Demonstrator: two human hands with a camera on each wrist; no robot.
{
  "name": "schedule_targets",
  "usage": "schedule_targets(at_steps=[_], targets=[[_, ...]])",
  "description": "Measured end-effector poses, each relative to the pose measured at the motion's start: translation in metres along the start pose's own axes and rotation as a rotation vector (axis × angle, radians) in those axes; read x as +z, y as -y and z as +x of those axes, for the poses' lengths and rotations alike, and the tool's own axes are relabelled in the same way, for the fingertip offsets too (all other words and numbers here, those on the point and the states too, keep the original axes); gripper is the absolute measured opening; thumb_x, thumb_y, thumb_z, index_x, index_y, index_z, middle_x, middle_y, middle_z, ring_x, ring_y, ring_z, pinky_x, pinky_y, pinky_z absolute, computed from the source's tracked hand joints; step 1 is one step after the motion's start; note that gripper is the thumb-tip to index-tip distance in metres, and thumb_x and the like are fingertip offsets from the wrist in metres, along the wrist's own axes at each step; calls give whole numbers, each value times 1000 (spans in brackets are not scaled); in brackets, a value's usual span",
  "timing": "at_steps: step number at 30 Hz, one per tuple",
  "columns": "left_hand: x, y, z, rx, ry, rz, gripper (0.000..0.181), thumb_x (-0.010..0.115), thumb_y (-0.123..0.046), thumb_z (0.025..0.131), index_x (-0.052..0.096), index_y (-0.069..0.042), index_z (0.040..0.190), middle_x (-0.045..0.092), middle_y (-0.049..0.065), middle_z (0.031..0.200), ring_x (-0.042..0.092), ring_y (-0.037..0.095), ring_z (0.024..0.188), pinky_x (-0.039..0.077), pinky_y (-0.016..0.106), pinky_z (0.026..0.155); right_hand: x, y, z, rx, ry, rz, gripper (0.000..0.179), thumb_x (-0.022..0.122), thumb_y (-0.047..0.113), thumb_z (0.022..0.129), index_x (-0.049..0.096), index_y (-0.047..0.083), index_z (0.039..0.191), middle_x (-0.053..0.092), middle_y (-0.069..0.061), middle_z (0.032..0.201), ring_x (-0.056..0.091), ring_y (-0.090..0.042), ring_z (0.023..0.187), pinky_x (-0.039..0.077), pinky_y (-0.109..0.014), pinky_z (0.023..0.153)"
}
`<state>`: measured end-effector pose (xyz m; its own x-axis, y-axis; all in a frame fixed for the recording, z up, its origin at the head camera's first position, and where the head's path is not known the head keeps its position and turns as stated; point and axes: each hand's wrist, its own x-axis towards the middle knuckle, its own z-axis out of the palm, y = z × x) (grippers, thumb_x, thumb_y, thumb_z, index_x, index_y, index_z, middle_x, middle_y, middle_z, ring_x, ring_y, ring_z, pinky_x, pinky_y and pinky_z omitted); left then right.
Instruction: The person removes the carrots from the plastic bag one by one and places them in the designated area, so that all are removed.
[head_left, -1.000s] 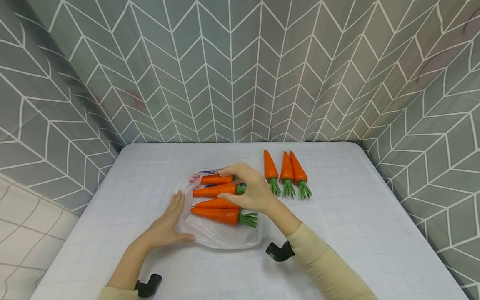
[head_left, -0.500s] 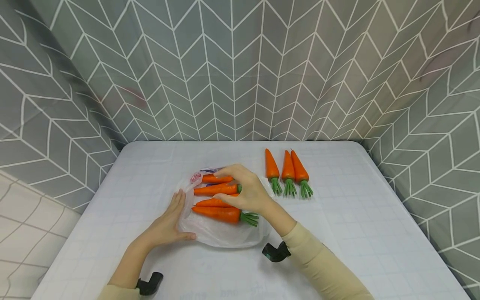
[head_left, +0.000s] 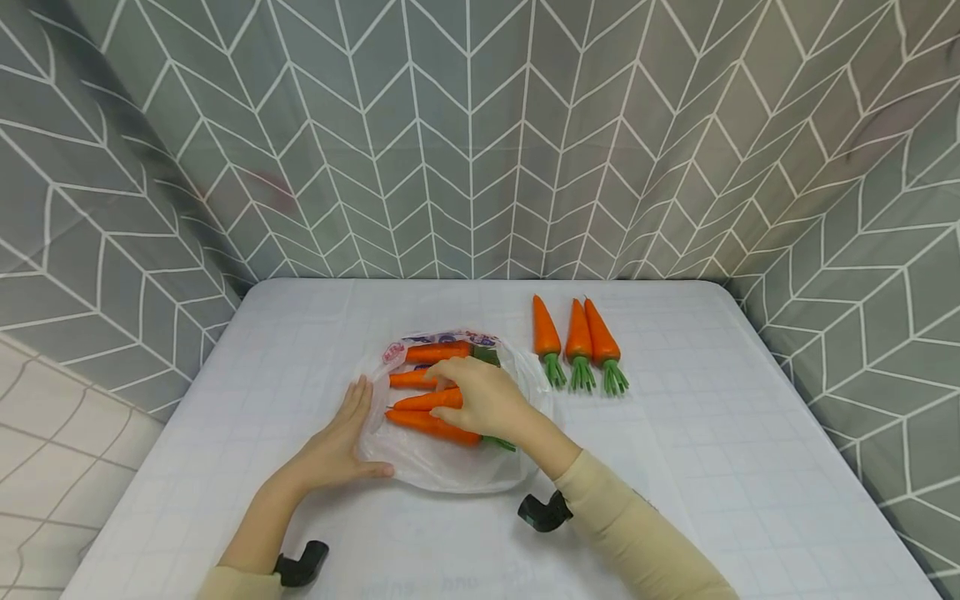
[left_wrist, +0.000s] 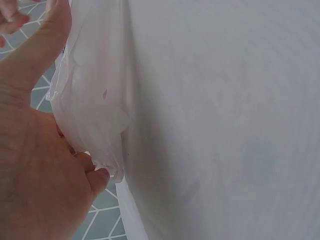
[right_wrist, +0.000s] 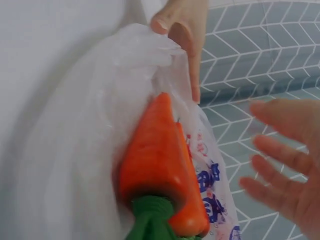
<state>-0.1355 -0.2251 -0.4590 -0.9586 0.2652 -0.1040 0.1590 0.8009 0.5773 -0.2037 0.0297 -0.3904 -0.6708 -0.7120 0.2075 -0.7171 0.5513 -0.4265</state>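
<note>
Several orange carrots (head_left: 431, 425) with green tops lie side by side on a white translucent plastic bag (head_left: 450, 477) with printed marks. My right hand (head_left: 487, 398) hovers over the middle carrots, thumb and fingers bent loosely, hiding some green ends. In the right wrist view the right hand (right_wrist: 285, 160) has its fingers apart and nothing between them; a large carrot (right_wrist: 155, 155) lies in the bag in front. My left hand (head_left: 330, 450) rests along the bag's left edge, fingers straight and thumb spread. The left wrist view shows its fingertips against the bag (left_wrist: 90, 100).
Three more carrots (head_left: 579, 337) lie at the back right of the white-covered table (head_left: 712, 433), green tops toward me. Grey curtains (head_left: 465, 150) with white zigzag lines stand behind and at the sides.
My right hand has come down and toward me, from over the upper carrots to the middle ones, its fingers drawing nearer together. The back carrot's green end now shows. My left hand stays put.
</note>
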Motion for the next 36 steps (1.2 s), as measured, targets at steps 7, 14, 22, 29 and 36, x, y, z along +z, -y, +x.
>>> schedule_targets(at_steps=[7, 14, 22, 29, 36], targets=[[1, 2, 0, -3, 1, -3, 133, 78, -62, 65, 0, 3, 152, -6, 21, 159, -4, 38, 145, 18, 59, 110, 14, 2, -4, 23, 146, -147, 42, 78, 32, 81, 65, 21, 120, 64, 3, 117, 60, -18, 105, 54, -37, 76], [1, 1, 0, 1, 4, -10, 134, 79, -62, 65, 0, 3, 152, -7, 21, 159, -4, 38, 145, 18, 59, 110, 29, 4, -7, 51, 212, -271, 41, 78, 32, 80, 66, 26, 119, 64, 4, 114, 59, -19, 103, 53, -38, 73], [1, 1, 0, -3, -1, 2, 134, 78, -63, 65, 0, 3, 152, -6, 21, 159, -4, 38, 145, 18, 59, 110, 41, 5, -12, 35, 208, -359, 42, 76, 22, 81, 65, 23, 121, 64, 2, 116, 60, -20, 105, 53, -37, 77], [2, 1, 1, -2, 3, 1, 134, 79, -62, 65, 0, 3, 152, -7, 21, 159, -4, 38, 145, 18, 59, 110, 39, 2, -16, 38, 168, -335, 42, 78, 19, 76, 63, 21, 115, 63, 2, 107, 61, -19, 94, 53, -33, 68], [0, -1, 0, -7, 4, 8, 133, 78, -62, 65, 1, 4, 152, -6, 22, 159, -4, 39, 145, 18, 59, 110, 24, -4, -16, 51, 6, -188, 50, 82, 22, 73, 62, 15, 118, 63, 0, 106, 61, -18, 91, 54, -32, 72]])
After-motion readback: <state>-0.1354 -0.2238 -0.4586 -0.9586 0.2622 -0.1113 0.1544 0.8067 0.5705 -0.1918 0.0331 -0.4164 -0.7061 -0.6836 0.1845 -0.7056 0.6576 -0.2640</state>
